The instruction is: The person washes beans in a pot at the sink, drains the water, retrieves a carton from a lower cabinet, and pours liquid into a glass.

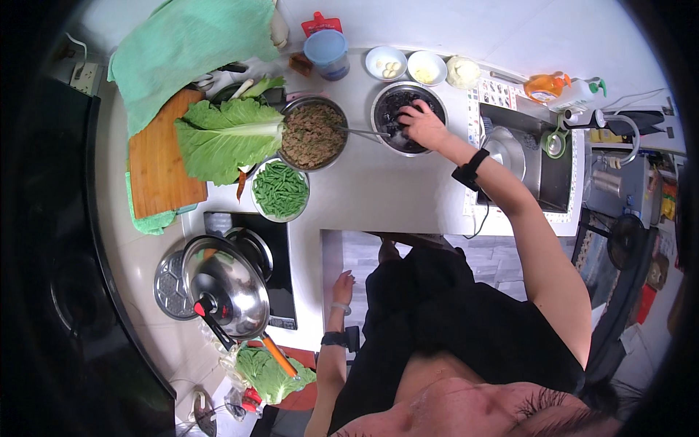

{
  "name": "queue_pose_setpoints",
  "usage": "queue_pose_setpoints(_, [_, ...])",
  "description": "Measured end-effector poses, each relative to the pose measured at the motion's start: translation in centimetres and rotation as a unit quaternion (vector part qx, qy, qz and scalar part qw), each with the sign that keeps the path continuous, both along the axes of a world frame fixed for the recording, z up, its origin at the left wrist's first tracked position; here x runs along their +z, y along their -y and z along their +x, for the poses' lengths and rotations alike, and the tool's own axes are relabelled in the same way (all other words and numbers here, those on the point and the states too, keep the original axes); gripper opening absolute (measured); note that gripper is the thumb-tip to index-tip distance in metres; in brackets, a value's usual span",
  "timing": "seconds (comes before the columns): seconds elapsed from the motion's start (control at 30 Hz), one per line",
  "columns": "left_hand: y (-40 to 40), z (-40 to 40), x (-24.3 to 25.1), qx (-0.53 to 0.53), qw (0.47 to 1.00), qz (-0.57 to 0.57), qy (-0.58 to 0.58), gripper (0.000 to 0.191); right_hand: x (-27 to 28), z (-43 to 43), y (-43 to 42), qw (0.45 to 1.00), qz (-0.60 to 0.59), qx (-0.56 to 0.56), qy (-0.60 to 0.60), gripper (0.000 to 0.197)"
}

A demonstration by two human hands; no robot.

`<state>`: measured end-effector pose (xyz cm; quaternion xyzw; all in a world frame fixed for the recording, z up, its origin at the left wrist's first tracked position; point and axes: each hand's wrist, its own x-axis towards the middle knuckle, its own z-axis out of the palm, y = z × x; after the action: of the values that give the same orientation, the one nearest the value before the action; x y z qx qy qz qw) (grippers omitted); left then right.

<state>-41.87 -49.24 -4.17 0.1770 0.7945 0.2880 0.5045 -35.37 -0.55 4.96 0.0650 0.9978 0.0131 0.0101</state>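
Observation:
My right hand (425,127) reaches into a metal bowl (377,112) of dark, wet pieces of food (397,104). Its fingers are bent among the pieces, and whether they grip any cannot be told. Low beside my body, my left hand (343,288) hangs away from the counter with nothing visible in it. To the left of the dark food stands a metal bowl of minced meat (312,134). Metal chopsticks (360,131) reach from the meat to the dark food's bowl. A large leaf of lettuce or cabbage (232,139) rests against the meat bowl.
Cut green beans (280,189) fill a bowl near the stove (281,257). A lidded wok (235,289) stands there, its orange handle (279,358) jutting forward. At left lies a wooden cutting board (161,164); at right is the sink (554,180). Small white bowls (386,56) line the wall.

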Motion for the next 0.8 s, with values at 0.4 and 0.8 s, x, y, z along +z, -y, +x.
queue_pose_setpoints(0.4, [-0.5, -1.3, 1.4, 0.025, 1.000, -0.003, 0.013, 0.028, -0.3, 0.3, 0.2, 0.998, -0.019, -0.053, 0.034, 0.021])
queue_pose_setpoints(0.8, [0.4, -1.8, 0.8, 0.040, 0.998, 0.016, 0.038, 0.029, 0.1, -0.5, 1.9, 0.994, -0.062, -0.075, 0.052, 0.032])
